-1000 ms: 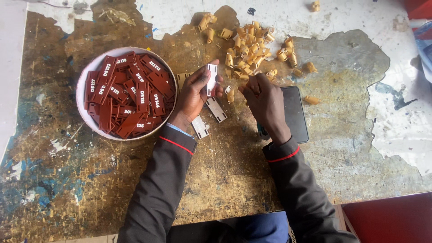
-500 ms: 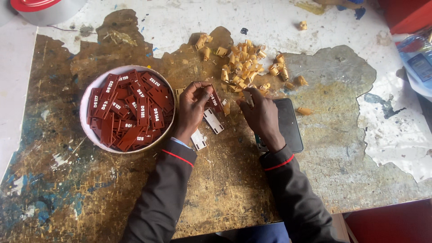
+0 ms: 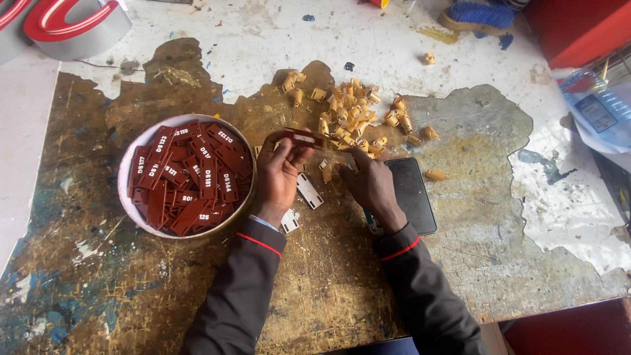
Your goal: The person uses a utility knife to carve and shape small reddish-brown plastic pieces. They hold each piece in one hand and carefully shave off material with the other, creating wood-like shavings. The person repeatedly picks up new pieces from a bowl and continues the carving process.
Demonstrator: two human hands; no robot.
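Note:
My left hand (image 3: 277, 176) holds a dark red rectangular tag (image 3: 303, 138) by its end, just right of a white bowl (image 3: 126, 172) filled with several more red tags (image 3: 186, 175). My right hand (image 3: 368, 182) rests fingers-down on the worn table, its fingertips at the near edge of a heap of small tan curled peelings (image 3: 351, 117); whether it pinches one is hidden. Two white tag backs (image 3: 309, 190) lie between my hands.
A black phone (image 3: 414, 194) lies under my right wrist. Stray peelings (image 3: 435, 175) sit to the right. A red and grey letter-shaped form (image 3: 62, 23) stands at the far left, a blue brush (image 3: 478, 14) and a red box (image 3: 578, 29) at the far right.
The camera has shifted, so the scene sits lower in view. My left hand has turned the red tag flat and raised it above the white backs; my right hand stays by the peelings.

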